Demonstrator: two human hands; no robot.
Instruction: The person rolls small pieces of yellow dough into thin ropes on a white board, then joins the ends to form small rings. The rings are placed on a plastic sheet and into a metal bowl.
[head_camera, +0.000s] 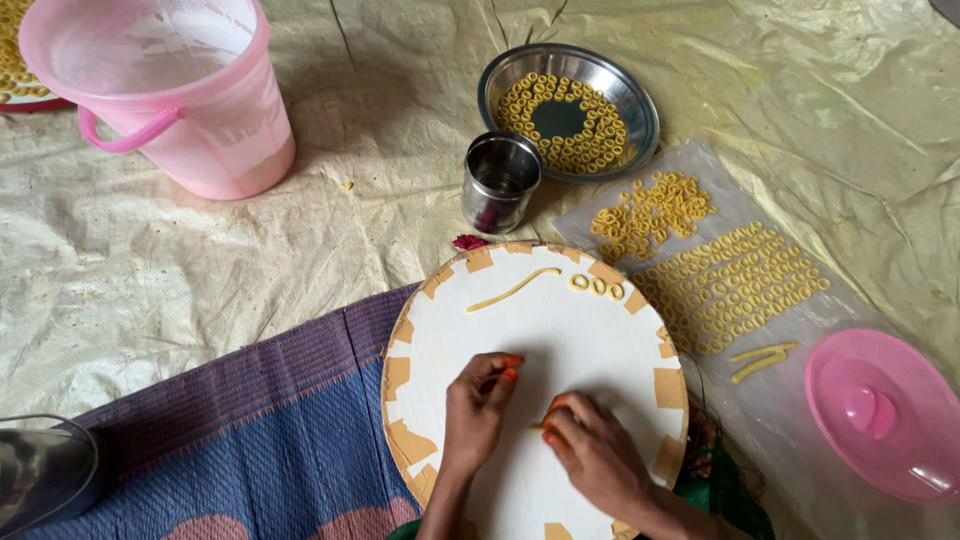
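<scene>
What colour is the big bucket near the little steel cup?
The bucket is pale pink with a pink handle, seen in the head view.

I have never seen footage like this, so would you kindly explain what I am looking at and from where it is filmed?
A camera worn on a person's head looks down at their own two bare hands; no machine is here. The left hand and right hand rest on a round white board, the right pinching a small yellow dough piece. On the board lie a dough strip and three dough rings. More rings fill a steel plate and a plastic sheet. Nearby: a steel cup, pink bucket, pink lid.
</scene>
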